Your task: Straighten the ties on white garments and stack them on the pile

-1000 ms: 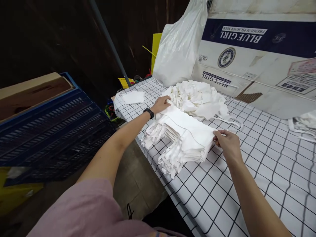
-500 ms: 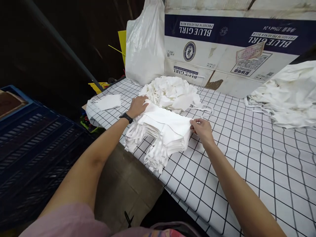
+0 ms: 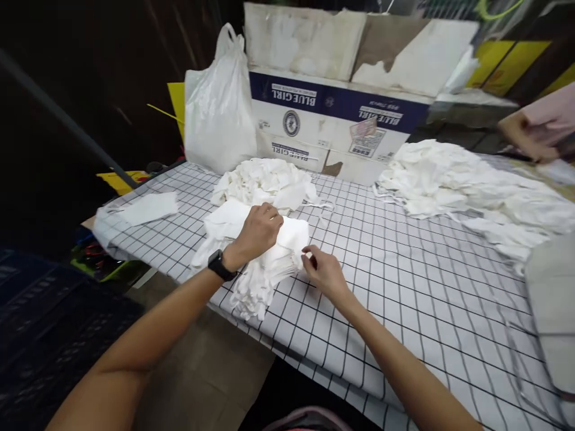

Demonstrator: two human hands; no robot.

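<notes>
A stack of white cloth pieces [image 3: 291, 233] with hanging straps lies near the front edge of the table. My left hand [image 3: 263, 230], with a black watch on its wrist, is over the middle of the stack. Its fingers are curled, and what they hold, if anything, is hidden. At the stack's right edge, the thumb and forefinger of my right hand [image 3: 326, 272] are bent close together; whether cloth is between them is too small to tell. Just behind the stack is a loose heap of white cloth [image 3: 265, 179]. One flat white piece [image 3: 150, 208] lies to the left.
A checked cloth [image 3: 359, 323] covers the table. Behind stand a white plastic bag [image 3: 220, 120] and a cardboard beer box [image 3: 314, 129]. A larger white heap [image 3: 449, 179] spreads over the right side. Another person's arm [image 3: 530, 134] shows at the far right.
My left hand has moved from the stack's far left corner over its middle, fingers now curled. My right hand stays by the right edge. The view has swung right and shows more behind.
</notes>
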